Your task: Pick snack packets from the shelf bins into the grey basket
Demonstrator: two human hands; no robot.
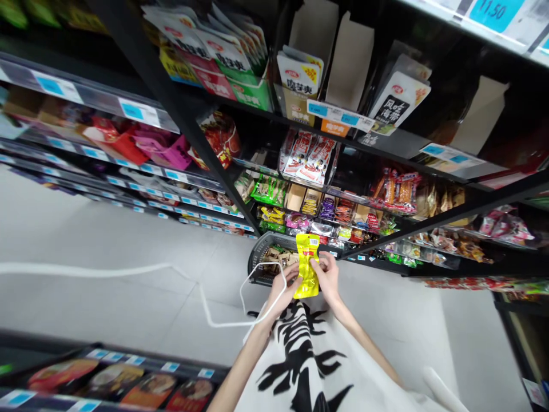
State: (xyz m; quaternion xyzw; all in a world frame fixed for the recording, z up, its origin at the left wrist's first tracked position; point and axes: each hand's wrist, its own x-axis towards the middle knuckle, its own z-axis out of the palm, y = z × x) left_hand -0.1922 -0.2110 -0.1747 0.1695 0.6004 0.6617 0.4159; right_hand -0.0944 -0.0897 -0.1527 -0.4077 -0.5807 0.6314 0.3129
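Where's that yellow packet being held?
In the head view, the yellow packet is below and right of centre, between left hand and right hand, in front of the basket.

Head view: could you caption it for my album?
Left hand and right hand hold a yellow snack packet near a dark shopping basket by stocked snack shelves.

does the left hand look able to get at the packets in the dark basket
Probably yes: the left hand appears close to the basket, whose open top leaves the packets exposed, though the hand is gripping the yellow pouch.
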